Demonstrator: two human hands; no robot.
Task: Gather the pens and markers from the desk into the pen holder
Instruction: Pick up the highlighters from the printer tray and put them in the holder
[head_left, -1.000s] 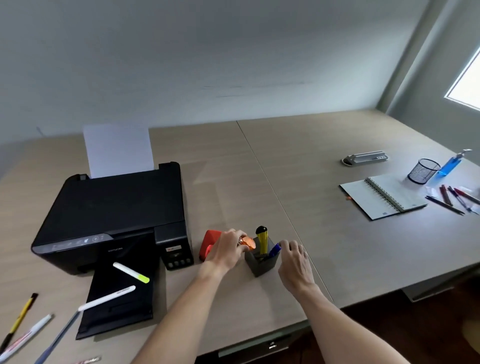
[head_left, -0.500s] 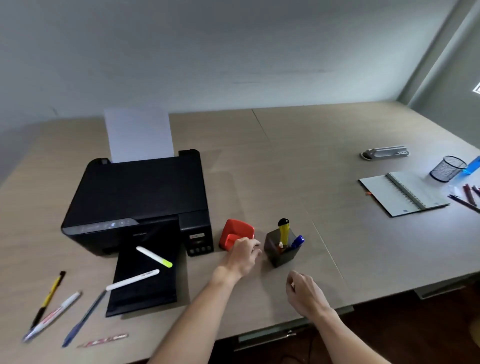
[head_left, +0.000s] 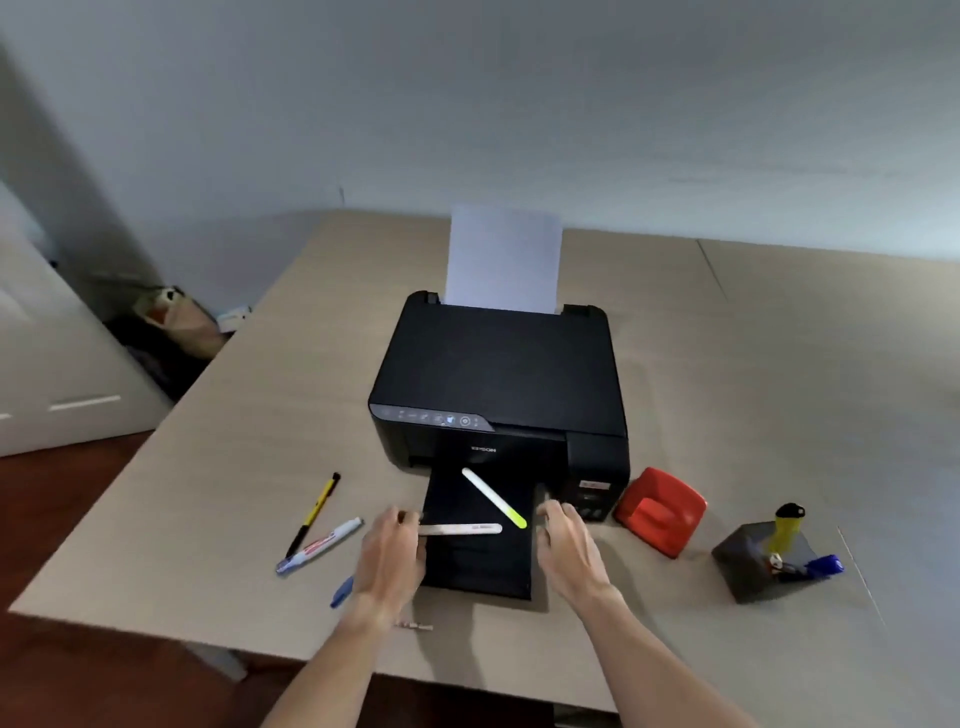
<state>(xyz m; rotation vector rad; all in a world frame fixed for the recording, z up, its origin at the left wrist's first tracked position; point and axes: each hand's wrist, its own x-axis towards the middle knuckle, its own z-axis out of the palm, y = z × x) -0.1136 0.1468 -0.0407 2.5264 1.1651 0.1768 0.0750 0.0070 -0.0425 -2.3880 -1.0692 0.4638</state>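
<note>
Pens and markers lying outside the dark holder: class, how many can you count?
5. Yellow-tipped white highlighter and white marker on the printer's black tray; yellow-black pen and red-labelled white marker left of it; blue pen partly hidden by the left hand.

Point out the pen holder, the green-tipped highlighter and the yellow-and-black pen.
pen holder (head_left: 748, 564): head view, on its dark front wall.
green-tipped highlighter (head_left: 491, 496): head view, mid-barrel, on the printer tray.
yellow-and-black pen (head_left: 313, 514): head view, on its yellow barrel.
</note>
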